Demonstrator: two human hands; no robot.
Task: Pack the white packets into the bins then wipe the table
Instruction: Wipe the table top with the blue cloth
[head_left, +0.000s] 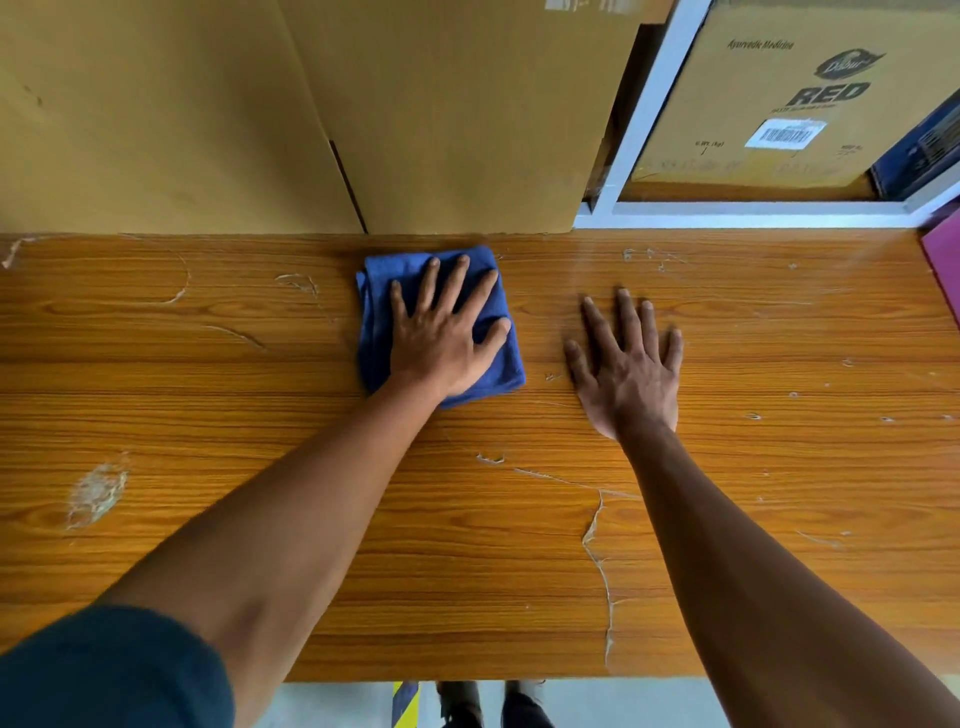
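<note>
Head camera, looking steeply down

It faces forward over the wooden table (467, 519) from close above; cardboard boxes (441, 104) fill the far edge.

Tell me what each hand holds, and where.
Neither grips anything. Left hand presses flat on the middle of the blue cloth; right hand lies flat on the bare table.

- Storeroom or stockroom, likely.
- Large cartons (431, 114) stacked behind scratched table (519, 519), upper frame.
- White rack (644, 119), upper right, holds labelled carton (779, 98) with barcode.

Both forearms bare. Dark teal short sleeve (109, 670) on L upper arm. No rings/watch visible on hands.
</note>
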